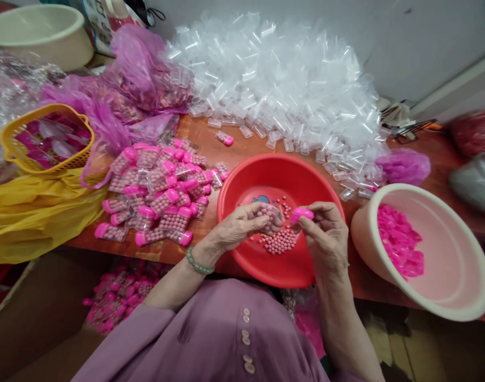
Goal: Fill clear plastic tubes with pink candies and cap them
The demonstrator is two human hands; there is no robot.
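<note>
Over the red basin [282,167], my left hand [242,225] holds a clear container [269,216] filled with small pink beads. Its open end faces right. My right hand [325,233] pinches a bright pink cap [301,214] between thumb and fingers, a short gap from the container. Loose pink beads [281,241] lie in the bottom of the basin under both hands. To the left, a pile of filled, pink-capped containers [158,191] covers part of the table.
Empty clear containers [274,79] are heaped at the back. At right, a white basin [452,249] holds pink caps [399,239]. A yellow basket [47,167], a yellow bag [39,212] and purple bags [139,69] are at left. Below the table edge, a box [63,297] holds more filled containers.
</note>
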